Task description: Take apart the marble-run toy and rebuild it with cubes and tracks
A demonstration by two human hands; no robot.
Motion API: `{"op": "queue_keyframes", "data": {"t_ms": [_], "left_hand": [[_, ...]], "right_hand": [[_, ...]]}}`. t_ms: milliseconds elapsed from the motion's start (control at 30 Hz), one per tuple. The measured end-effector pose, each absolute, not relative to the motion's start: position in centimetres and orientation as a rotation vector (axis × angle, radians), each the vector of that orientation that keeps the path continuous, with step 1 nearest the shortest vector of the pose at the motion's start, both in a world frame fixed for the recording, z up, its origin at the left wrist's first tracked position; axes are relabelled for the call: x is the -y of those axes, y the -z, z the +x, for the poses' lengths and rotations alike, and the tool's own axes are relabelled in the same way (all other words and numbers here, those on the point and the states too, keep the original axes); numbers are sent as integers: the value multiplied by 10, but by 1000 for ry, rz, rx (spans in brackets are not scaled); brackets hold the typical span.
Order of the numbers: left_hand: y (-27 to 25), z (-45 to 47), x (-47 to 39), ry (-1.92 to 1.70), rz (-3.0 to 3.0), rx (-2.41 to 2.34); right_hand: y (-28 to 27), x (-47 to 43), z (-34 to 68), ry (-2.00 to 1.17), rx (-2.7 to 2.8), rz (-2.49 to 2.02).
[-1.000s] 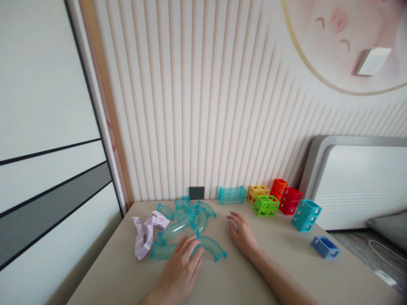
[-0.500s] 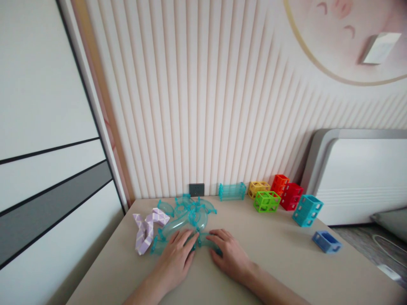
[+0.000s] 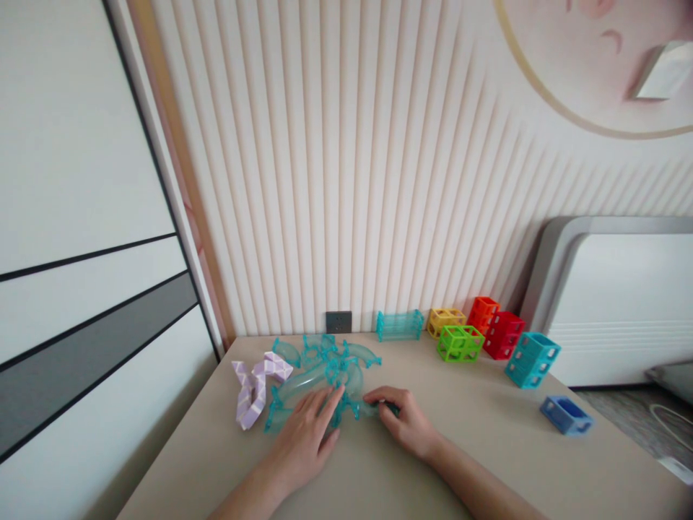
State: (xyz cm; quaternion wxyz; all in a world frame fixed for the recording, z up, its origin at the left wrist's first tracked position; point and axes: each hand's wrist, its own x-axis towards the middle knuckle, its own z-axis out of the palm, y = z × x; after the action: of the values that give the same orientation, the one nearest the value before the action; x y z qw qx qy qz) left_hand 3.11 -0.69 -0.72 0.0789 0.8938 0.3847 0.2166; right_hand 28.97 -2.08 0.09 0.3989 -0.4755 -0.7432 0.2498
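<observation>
Much rm btwn RH (image 3: 408, 422), blue blk (image 3: 559, 420)

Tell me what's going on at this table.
A person is handling clear teal tube pieces on a table. The left hand lies over the near pieces, while the right hand grips one piece's right end. A purple-and-white folded toy lies to the left; colored frame blocks sit to the right.

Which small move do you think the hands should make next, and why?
Perhaps the right hand should draw the teal tube slightly rightward: the hand seems closed on one end, while the other end lies close to the teal pieces by the left hand.
</observation>
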Motion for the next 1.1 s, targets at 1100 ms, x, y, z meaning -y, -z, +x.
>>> {"op": "queue_keyframes", "data": {"t_ms": [1100], "left_hand": [[-4, 45, 39, -805, 2756, -860]], "right_hand": [[-10, 12, 318, -89, 2020, -1264]]}}
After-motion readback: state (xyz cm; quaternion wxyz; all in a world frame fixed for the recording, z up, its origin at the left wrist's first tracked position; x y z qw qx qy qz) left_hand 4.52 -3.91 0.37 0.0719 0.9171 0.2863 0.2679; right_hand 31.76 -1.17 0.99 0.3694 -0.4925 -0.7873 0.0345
